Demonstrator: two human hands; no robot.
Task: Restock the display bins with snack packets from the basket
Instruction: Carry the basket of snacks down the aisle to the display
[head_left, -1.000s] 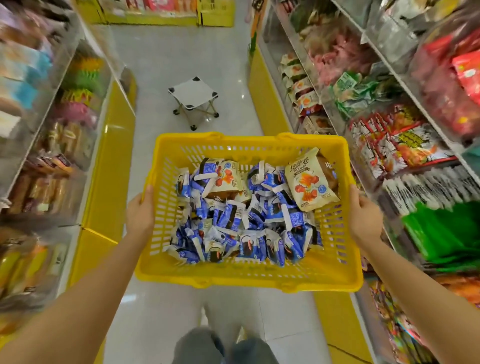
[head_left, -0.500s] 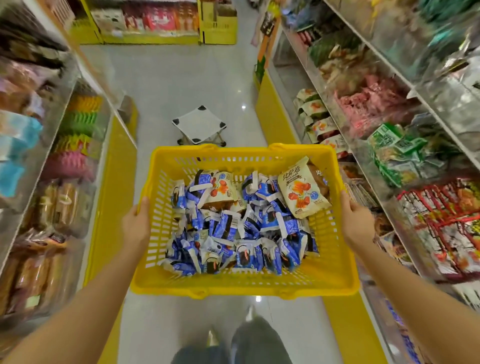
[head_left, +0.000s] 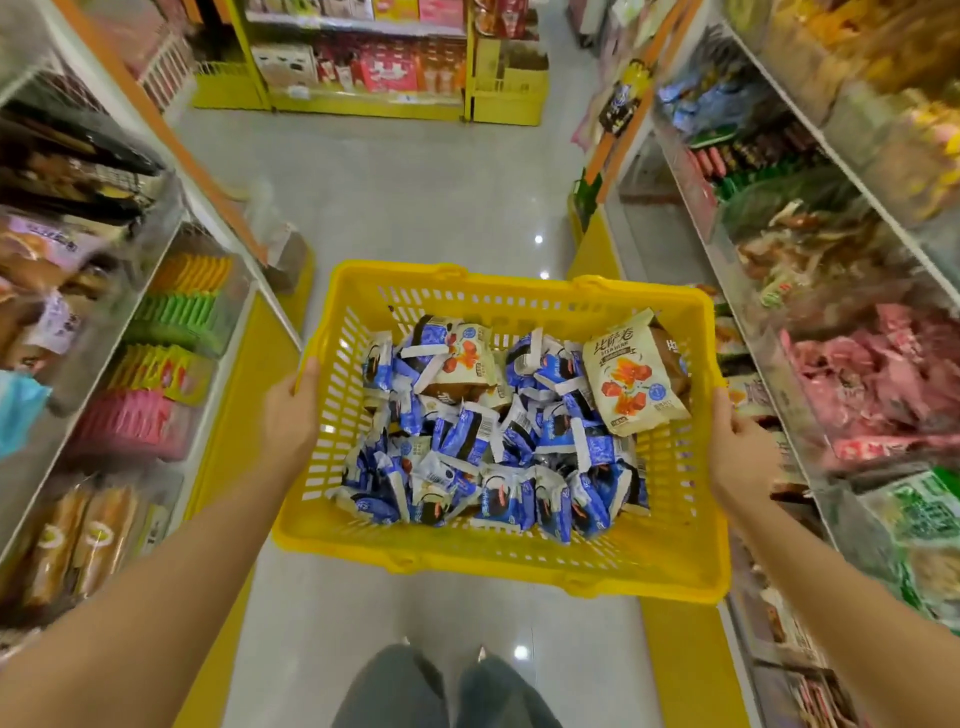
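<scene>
Versus a second ago, we see the view further down the aisle. The folding stool that stood ahead is out of sight. The right-hand display bins (head_left: 883, 374) beside the basket now show pink packets where red and green ones were. The load looks the same, with nothing taken out. We read this as still transit, restocking not started.

The basket (head_left: 519, 564) is held roughly level in front of the body, over the floor (head_left: 415, 197) between the two shelf runs. The left hand (head_left: 288, 415) grips the left rim, thumb hooked over the edge, fingers hidden outside the wall. The right hand (head_left: 737, 452) grips the right rim likewise. Neither hand touches a packet.

The blue snack packets (head_left: 467, 441) lie heaped on the basket bottom between the hands, apart from both sets of fingers. One cream packet (head_left: 631, 379) leans on the pile by the right wall, near the right hand but not touching it.

Next, in our judgement: pick the bin, free one hand, and carry the basket on the other.
</scene>
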